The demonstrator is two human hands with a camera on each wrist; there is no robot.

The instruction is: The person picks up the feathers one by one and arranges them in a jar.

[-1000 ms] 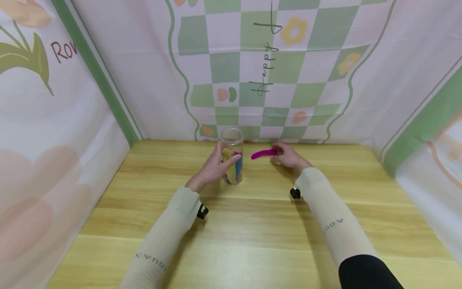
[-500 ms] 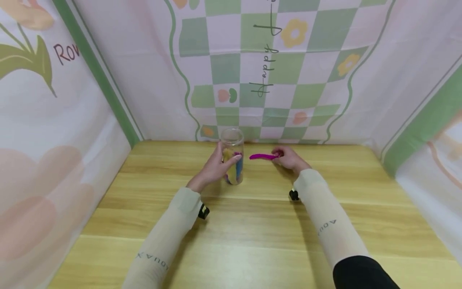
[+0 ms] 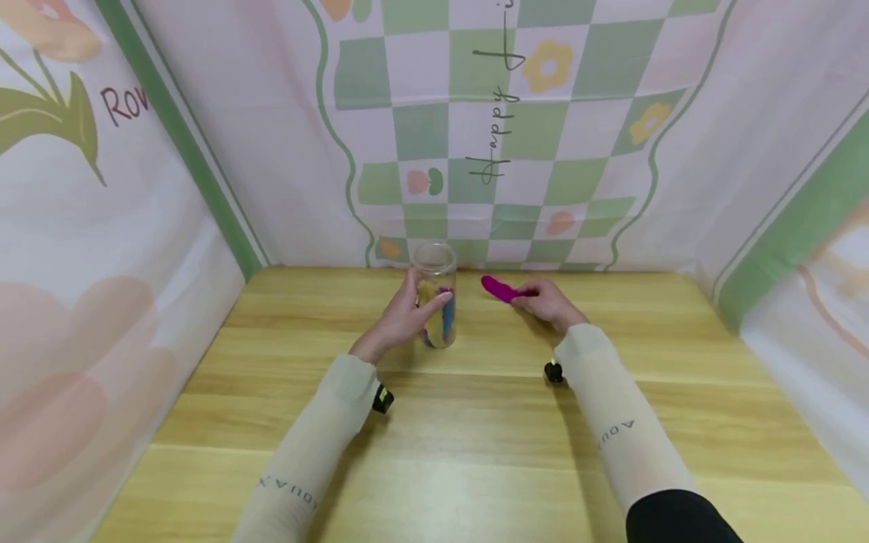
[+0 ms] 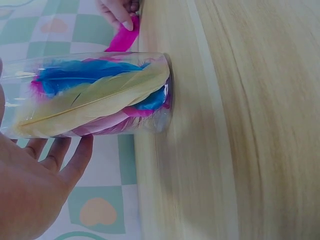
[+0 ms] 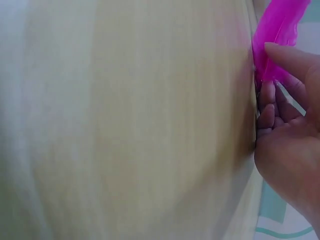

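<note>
A clear glass jar (image 3: 435, 260) stands upright near the table's back edge, with my left hand (image 3: 402, 313) gripping it from the left, thumb across its front. Blue, cream and pink feathers (image 4: 95, 97) show through its wall in the left wrist view. To the right of the jar, my right hand (image 3: 546, 302) pinches a magenta feather (image 3: 499, 289) near one end. The feather's free end points up and left, apart from the jar. In the right wrist view the thumb presses on the magenta feather (image 5: 280, 27), with the other fingers curled beneath.
A wooden table (image 3: 448, 437) spreads beneath both forearms. Behind it hangs a checked green and white cloth (image 3: 475, 136), close to the jar. Patterned cloth (image 3: 88, 302) also hangs at the left and right sides. A small black camera sits on each wrist.
The magenta feather has turned in my right hand; its free end has swung from pointing level left to up and left. My left hand and the jar hold their place.
</note>
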